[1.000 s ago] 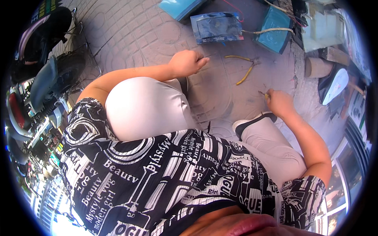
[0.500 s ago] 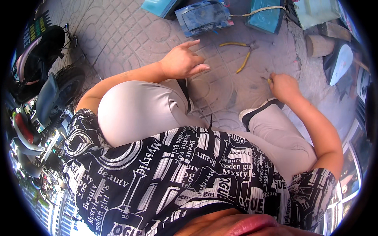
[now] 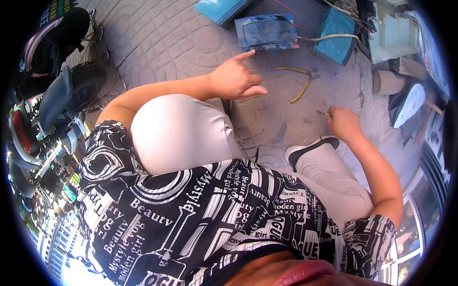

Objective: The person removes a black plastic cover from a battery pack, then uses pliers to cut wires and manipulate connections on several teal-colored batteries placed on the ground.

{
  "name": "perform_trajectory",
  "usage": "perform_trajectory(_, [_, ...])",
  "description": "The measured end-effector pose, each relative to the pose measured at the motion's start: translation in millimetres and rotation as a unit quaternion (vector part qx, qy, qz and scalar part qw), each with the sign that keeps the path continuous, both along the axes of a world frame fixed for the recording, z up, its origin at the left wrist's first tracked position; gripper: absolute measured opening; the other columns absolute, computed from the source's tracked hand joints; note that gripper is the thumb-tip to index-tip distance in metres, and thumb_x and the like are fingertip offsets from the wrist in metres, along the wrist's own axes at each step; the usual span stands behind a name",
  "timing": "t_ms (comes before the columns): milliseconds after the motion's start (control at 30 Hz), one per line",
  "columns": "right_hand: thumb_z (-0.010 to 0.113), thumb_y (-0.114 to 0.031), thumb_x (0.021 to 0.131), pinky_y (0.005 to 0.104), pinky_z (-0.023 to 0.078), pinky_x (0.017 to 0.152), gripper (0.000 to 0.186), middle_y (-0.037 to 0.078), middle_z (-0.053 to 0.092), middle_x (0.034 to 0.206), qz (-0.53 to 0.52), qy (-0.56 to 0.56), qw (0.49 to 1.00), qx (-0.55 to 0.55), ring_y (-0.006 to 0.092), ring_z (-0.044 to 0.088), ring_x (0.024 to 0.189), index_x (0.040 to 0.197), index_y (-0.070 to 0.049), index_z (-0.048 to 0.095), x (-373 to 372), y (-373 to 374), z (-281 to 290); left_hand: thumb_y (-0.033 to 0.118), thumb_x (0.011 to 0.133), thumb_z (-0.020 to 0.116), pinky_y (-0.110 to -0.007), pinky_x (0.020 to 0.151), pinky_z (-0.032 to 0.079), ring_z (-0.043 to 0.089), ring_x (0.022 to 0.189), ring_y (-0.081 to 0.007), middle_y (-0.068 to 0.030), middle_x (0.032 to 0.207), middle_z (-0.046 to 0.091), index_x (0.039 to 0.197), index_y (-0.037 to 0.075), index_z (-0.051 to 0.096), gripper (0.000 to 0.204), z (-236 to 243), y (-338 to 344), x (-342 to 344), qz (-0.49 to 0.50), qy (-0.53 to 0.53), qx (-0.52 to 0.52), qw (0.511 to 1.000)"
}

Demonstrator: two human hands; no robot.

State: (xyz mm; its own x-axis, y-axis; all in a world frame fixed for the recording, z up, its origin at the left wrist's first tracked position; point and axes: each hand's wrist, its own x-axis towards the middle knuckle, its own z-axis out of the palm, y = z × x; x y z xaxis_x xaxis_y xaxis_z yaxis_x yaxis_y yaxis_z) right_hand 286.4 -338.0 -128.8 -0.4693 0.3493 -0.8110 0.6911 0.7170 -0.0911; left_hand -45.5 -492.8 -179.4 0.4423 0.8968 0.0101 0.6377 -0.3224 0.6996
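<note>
Pale trousers (image 3: 181, 133) covered the bent knees, and just past them were both hands. The right hand (image 3: 344, 125) was closed round a small yellow tool (image 3: 327, 115), its thin end poking out above the paving (image 3: 157, 45). The left hand (image 3: 236, 79) seemed to hold nothing: thumb and forefinger stretched wide, the other fingers curled, the forefinger's tip close to the near edge of the blue box (image 3: 267, 32) (whether it touched could not be told). Beyond the right hand lay the pliers (image 3: 311, 76) on the paving, handles spread, in nobody's grip. Farther off, a pale cable (image 3: 334, 35) ran from the blue box's right side across the teal box (image 3: 334, 51). Judged from that, little looked finished: the cable lay in place, the tool's end was well apart from the blue box, and any join there was too small to make out.
</note>
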Motion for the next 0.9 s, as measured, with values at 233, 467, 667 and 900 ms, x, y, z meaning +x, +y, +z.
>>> perform_trajectory(233, [0.059, -0.022, 0.086, 0.0468, 0.054, 0.075, 0.023, 0.019, 0.071, 0.086, 0.017, -0.023, 1.0, -0.006, 0.0373, 0.069, 0.084, 0.1, -0.005, 0.068, -6.1, 1.2, -2.1, 0.044, 0.098, 0.053, -0.059, 0.113, 0.029, 0.059, 0.056, -0.0304, -0.0076, 0.052, 0.053, 0.071, 0.01, 0.056, 0.043, -0.9, -1.7, 1.4, 0.006, 0.002, 0.004, 1.0])
perform_trajectory(467, [0.057, -0.023, 0.086, 0.047, 0.054, 0.075, 0.024, 0.019, 0.07, 0.084, 0.035, -0.038, 0.999, -0.001, 0.0378, 0.069, 0.083, 0.099, -0.006, 0.068, -21.2, 0.2, 2.5, 0.041, 0.097, 0.056, -0.058, 0.11, 0.033, 0.058, 0.056, -0.0298, -0.0077, 0.053, 0.052, 0.068, 0.011, 0.054, 0.042, -3.7, -3.8, 3.5, 0.014, -0.007, 0.04, 0.999])
perform_trajectory(667, [0.057, -0.024, 0.086, 0.0475, 0.054, 0.074, 0.024, 0.019, 0.07, 0.083, 0.071, -0.045, 0.996, 0.005, 0.0371, 0.069, 0.082, 0.099, -0.007, 0.068, -32.5, -3.7, 6.3, 0.026, 0.093, 0.061, -0.052, 0.107, 0.04, 0.058, 0.055, -0.0285, -0.0071, 0.052, 0.051, 0.068, 0.009, 0.052, 0.032, -14.7, -10.0, 12.6, -0.044, -0.045, 0.07, 0.996])
perform_trajectory(900, [0.058, -0.028, 0.088, 0.0474, 0.054, 0.075, 0.028, 0.018, 0.071, 0.086, 0.089, -0.078, 0.993, -0.005, 0.0364, 0.069, 0.085, 0.103, -0.006, 0.066, -43.5, -3.5, 8.2, 0.016, 0.086, 0.06, -0.055, 0.11, 0.036, 0.061, 0.063, -0.0294, -0.0082, 0.059, 0.054, 0.074, 0.008, 0.052, 0.017, -14.0, -12.9, 16.6, -0.034, -0.138, 0.072, 0.987])
